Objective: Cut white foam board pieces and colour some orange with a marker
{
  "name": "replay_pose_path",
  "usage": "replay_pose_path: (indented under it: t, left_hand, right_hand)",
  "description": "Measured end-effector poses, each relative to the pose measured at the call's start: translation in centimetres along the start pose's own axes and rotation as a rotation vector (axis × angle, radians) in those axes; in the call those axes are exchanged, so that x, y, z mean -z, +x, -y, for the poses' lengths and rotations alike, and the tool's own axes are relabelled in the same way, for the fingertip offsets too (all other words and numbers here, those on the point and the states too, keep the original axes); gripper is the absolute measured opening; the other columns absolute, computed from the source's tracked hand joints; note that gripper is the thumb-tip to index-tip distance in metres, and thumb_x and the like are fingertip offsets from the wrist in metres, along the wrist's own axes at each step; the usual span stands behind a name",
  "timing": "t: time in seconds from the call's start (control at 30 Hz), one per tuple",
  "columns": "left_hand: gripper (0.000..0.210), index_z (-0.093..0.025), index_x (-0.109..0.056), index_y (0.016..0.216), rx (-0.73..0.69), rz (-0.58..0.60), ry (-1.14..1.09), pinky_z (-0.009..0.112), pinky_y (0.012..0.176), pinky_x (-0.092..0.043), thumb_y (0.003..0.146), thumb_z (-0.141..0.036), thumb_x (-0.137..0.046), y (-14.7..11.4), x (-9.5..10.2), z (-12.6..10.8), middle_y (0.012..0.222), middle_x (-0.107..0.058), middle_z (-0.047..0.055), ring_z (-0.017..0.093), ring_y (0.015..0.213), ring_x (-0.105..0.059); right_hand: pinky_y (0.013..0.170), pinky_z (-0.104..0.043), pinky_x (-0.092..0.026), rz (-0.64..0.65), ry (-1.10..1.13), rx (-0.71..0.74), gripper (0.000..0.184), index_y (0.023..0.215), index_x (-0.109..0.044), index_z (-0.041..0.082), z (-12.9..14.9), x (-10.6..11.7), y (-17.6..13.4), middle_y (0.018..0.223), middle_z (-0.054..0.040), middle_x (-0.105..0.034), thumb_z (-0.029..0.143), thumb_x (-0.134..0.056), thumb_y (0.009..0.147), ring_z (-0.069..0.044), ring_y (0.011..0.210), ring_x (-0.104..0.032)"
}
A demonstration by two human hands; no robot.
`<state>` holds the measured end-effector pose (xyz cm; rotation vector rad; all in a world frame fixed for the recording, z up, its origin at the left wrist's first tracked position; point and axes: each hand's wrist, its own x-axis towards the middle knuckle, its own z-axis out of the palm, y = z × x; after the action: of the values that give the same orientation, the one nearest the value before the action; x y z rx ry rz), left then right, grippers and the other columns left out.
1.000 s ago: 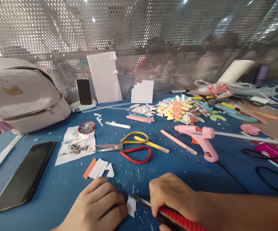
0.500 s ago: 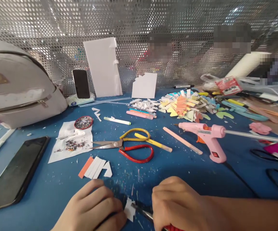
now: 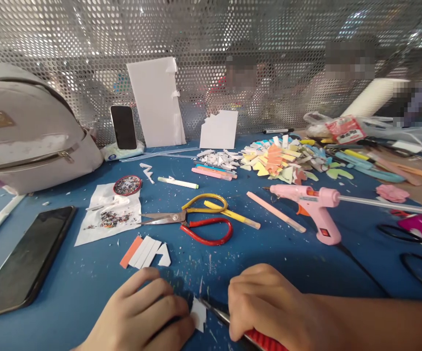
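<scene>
My left hand (image 3: 145,312) rests on the blue table with its fingers curled. Its fingertips press on the edge of a small white paper piece (image 3: 198,314). My right hand (image 3: 265,304) is closed around a craft knife (image 3: 260,340) with a red ribbed handle and a slim metal blade. The blade's tip lies at the upper edge of the paper piece. Just beyond my left hand are several cut white strips (image 3: 145,252) and an orange strip (image 3: 130,252). Scissors (image 3: 185,218) with a yellow and a red handle lie further out.
A pink glue gun (image 3: 316,204) with its cable lies at right. A large phone (image 3: 24,263), a grey backpack (image 3: 31,131) and a paper sheet with dark crumbs (image 3: 101,236) are at left. Colourful paper scraps (image 3: 280,158) pile up before a perforated metal screen (image 3: 203,29).
The knife's blade has shifted slightly up and left to the paper's upper edge, and more of its red handle shows. My left hand still presses on the paper.
</scene>
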<state>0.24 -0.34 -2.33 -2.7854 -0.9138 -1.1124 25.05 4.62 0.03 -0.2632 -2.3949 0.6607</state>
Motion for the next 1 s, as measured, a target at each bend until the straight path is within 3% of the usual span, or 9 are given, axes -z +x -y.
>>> replay_pose_path:
  t: [0.2, 0.3, 0.5, 0.73, 1.0]
  left_hand:
    - [0.03, -0.019, -0.068, 0.088, 0.029, 0.013, 0.007, 0.033, 0.074, -0.044, 0.104, -0.016, -0.043, 0.5, 0.1, -0.2, 0.079, -0.071, 0.0, 0.014, 0.066, -0.056]
    - [0.025, -0.019, -0.067, 0.085, 0.029, -0.021, 0.023, 0.032, 0.072, -0.043, 0.101, -0.015, -0.049, 0.8, -0.1, -0.3, 0.077, -0.069, -0.001, 0.013, 0.065, -0.054]
    - [0.021, -0.017, -0.068, 0.089, 0.045, 0.006, 0.01, 0.032, 0.075, -0.043, 0.101, -0.023, -0.052, 0.9, -0.3, -0.2, 0.102, -0.073, 0.003, 0.016, 0.081, -0.059]
    - [0.019, -0.016, -0.067, 0.088, 0.073, 0.101, 0.02, 0.032, 0.074, -0.044, 0.101, -0.024, -0.054, 2.2, 0.7, -0.5, 0.082, -0.071, 0.001, 0.015, 0.071, -0.059]
    - [0.02, -0.017, -0.068, 0.087, 0.052, 0.038, 0.074, 0.03, 0.075, -0.046, 0.101, -0.019, -0.054, 2.3, 0.8, -0.8, 0.085, -0.074, -0.002, 0.013, 0.071, -0.062]
  right_hand:
    - [0.061, -0.027, -0.041, 0.015, -0.029, -0.038, 0.005, 0.098, -0.046, 0.022, 0.4, 0.1, 0.3, 0.068, 0.0029, -0.057, 0.026, -0.048, 0.094, -0.013, 0.057, -0.053]
    - [0.064, -0.027, -0.042, -0.044, -0.062, -0.057, 0.002, 0.096, -0.046, 0.021, 0.7, 0.0, 0.3, 0.069, 0.0027, -0.056, 0.022, -0.046, 0.094, -0.013, 0.059, -0.053]
    - [0.062, -0.028, -0.042, -0.146, -0.07, -0.094, 0.009, 0.094, -0.044, 0.022, 1.0, 0.0, 0.0, 0.068, 0.0023, -0.051, 0.021, -0.041, 0.085, -0.015, 0.058, -0.053]
    - [0.063, -0.028, -0.044, -0.145, -0.115, -0.093, 0.01, 0.094, -0.045, 0.022, 1.2, 0.2, 0.0, 0.069, 0.0009, -0.054, 0.019, -0.04, 0.085, -0.015, 0.06, -0.056]
    - [0.068, -0.028, -0.045, -0.097, -0.109, -0.109, 0.009, 0.093, -0.045, 0.021, 1.3, 0.2, 0.0, 0.07, 0.0012, -0.055, 0.016, -0.042, 0.087, -0.015, 0.063, -0.055]
